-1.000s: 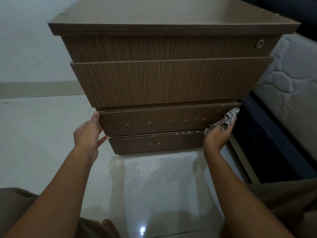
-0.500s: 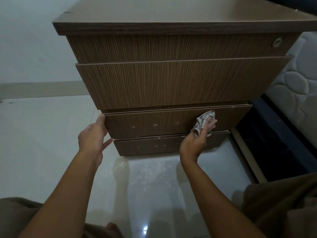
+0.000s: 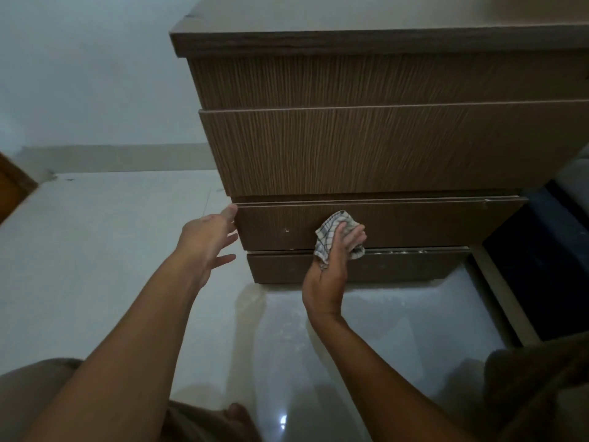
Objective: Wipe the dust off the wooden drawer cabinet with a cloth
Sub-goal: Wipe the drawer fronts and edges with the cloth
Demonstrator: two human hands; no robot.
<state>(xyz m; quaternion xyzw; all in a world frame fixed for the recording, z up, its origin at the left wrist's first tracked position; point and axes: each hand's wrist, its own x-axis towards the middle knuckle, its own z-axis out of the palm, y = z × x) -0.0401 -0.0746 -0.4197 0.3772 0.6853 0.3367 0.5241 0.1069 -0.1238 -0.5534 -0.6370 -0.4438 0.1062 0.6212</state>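
The wooden drawer cabinet (image 3: 366, 148) stands on the floor in front of me, brown with vertical grain and several drawer fronts. My right hand (image 3: 331, 263) presses a white checked cloth (image 3: 331, 232) flat against the third drawer front (image 3: 430, 223), left of its middle. My left hand (image 3: 207, 240) is open, its fingertips resting on the left edge of that same drawer. A few pale dust specks remain on the drawer left of the cloth. Dust lines the top edge of the bottom drawer (image 3: 414, 266).
Glossy pale floor tiles (image 3: 366, 330) with a dusty patch lie in front of the cabinet. A dark bed base (image 3: 541, 266) sits close on the right. A white wall (image 3: 79, 74) and skirting run behind on the left. My knees show at the bottom corners.
My right hand has swept the cloth leftward along the third drawer front, from its right end to left of the middle. The left hand has stayed on the drawer's left edge.
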